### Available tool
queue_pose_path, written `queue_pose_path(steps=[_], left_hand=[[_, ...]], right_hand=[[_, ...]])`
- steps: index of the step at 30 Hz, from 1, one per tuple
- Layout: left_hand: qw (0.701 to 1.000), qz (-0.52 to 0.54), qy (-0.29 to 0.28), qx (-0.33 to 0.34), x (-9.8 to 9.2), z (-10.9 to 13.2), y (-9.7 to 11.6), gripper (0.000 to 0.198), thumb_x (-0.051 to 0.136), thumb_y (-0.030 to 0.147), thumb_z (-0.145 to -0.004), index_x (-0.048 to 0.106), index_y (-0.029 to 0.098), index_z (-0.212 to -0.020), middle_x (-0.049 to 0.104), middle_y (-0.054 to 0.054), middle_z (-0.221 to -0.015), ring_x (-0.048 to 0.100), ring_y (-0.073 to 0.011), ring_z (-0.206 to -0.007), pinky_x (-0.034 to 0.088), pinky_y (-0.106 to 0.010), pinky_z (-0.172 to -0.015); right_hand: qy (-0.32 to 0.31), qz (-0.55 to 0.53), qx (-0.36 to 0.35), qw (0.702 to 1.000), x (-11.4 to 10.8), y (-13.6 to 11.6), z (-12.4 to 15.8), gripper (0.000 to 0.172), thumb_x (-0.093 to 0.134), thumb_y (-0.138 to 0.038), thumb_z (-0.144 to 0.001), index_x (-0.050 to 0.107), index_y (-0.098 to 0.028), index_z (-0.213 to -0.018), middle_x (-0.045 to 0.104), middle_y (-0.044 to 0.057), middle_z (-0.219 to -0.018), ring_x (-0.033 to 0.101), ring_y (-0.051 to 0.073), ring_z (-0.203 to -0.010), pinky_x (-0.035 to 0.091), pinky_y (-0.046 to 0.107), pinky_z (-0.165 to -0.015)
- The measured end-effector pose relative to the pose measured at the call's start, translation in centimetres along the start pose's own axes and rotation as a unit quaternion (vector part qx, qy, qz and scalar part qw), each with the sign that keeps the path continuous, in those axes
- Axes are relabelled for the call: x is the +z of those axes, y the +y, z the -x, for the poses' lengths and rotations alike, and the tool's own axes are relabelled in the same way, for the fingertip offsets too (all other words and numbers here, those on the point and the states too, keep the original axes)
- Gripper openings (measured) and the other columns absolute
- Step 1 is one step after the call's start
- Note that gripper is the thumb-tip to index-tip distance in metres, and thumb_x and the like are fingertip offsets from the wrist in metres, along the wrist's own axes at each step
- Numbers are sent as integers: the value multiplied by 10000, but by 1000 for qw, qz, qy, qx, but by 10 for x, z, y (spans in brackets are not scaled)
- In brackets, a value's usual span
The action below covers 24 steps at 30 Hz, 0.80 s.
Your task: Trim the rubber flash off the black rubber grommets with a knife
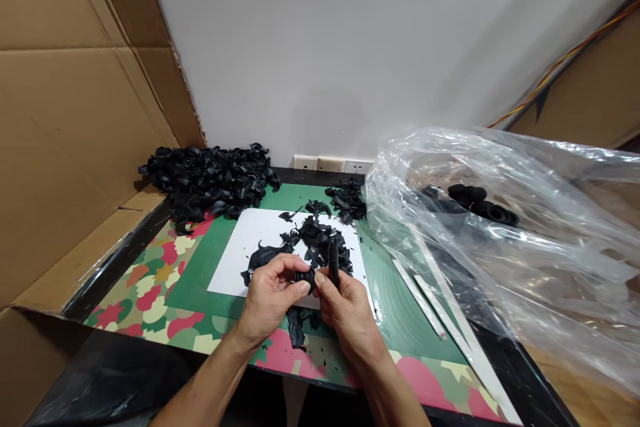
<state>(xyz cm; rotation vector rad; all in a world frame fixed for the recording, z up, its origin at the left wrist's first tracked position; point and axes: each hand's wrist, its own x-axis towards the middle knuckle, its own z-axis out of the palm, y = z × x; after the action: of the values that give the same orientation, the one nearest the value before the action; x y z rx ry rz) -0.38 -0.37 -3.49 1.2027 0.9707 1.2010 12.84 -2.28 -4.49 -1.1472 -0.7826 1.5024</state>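
Observation:
My left hand point(275, 293) pinches a small black ribbed rubber piece point(305, 278) between thumb and fingers. Close against its right side, my right hand point(347, 307) is closed around a dark, stick-like handle point(333, 257) that points up and away; its working end is hidden. The right thumb tip meets the rubber piece. Beneath both hands lies a white sheet point(225, 273), strewn with black rubber scraps point(320, 237). One long black strip point(296, 330) hangs below the hands near the table's front edge.
A big heap of black rubber pieces point(215, 177) sits at the back left, with a smaller scrap pile point(349, 200) behind the sheet. On the right, a clear plastic bag point(400, 173) holds several black round parts point(483, 203). White strips point(445, 307) lie beside it. Cardboard point(75, 113) walls the left.

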Motion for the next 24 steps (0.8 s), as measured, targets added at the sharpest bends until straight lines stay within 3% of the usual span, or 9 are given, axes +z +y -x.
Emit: queue_pose_path(steps=[11,24], left_hand=[[1000,-11,11,24,1,-2,1,194,736,98,-610,729,171,-789,640,-36,-896,625,-161,-842,519,-250,-761],[996,-73,35,44,0,1,1,192,725,110,-620,731,159,-806,644,-76,-950,634,-196,-876,548,-250,-697]], right_hand=[[4,-26,20,999,3,-6,2,464,754,-563,-594,535,-169,-707,347,-113,-465,229,23,-376,140,184,-362],[-14,18,-3,1000,-1,2,0,420,686,-575,-686,526,-188,-719,296,-117,-465,213,53,-395,170,212,-382]])
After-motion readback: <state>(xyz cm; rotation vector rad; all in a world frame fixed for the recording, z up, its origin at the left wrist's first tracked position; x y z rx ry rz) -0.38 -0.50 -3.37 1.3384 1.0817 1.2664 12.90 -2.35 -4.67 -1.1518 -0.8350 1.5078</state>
